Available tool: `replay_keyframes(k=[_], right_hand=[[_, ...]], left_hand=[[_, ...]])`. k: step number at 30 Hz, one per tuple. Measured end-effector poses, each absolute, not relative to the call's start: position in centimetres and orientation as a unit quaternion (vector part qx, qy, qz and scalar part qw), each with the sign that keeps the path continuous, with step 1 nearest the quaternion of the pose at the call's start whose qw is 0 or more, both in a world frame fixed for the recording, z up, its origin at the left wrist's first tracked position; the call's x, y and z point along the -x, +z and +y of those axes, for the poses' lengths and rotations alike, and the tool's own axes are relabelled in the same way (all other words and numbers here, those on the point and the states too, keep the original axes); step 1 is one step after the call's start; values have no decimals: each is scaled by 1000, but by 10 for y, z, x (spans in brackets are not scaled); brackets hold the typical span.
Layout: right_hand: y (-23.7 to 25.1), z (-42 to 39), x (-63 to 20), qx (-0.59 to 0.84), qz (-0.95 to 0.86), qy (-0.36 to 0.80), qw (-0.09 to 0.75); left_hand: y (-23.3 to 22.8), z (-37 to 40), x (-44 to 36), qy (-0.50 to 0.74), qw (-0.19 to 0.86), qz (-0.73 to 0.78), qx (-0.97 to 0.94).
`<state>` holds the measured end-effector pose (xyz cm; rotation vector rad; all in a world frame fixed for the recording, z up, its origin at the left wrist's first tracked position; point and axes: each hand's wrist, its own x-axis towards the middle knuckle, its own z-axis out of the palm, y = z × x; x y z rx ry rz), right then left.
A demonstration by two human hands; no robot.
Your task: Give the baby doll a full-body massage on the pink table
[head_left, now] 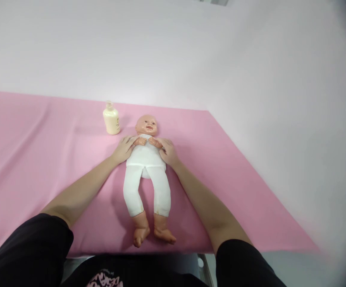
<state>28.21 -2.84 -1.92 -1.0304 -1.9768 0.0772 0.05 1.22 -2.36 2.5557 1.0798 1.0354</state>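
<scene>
A baby doll point(146, 154) with a white cloth body and legs lies on its back, its head towards the wall and its feet towards me. My left hand point(125, 149) grips the doll at the arm on the left side of the picture, fingers curled over the upper arm and shoulder. On the opposite side my right hand point(169, 151) holds the other arm in the same way, its thumb against the doll's side. Both of the doll's small hands rest over its chest. My fingertips are partly hidden.
Pink cloth point(214, 167) covers the table, with some creases on the left. A pale yellow pump bottle point(112, 120) stands upright near the doll's head, beyond my left hand. White walls point(161, 52) border the table at the back and right.
</scene>
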Motion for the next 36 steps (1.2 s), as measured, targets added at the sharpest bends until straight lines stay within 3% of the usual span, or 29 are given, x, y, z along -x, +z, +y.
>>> replay_keyframes(k=[36], right_hand=[[-20,-28,-282,420,-794,42,438]], left_hand=[[-24,12,0,345,87,363,-861]])
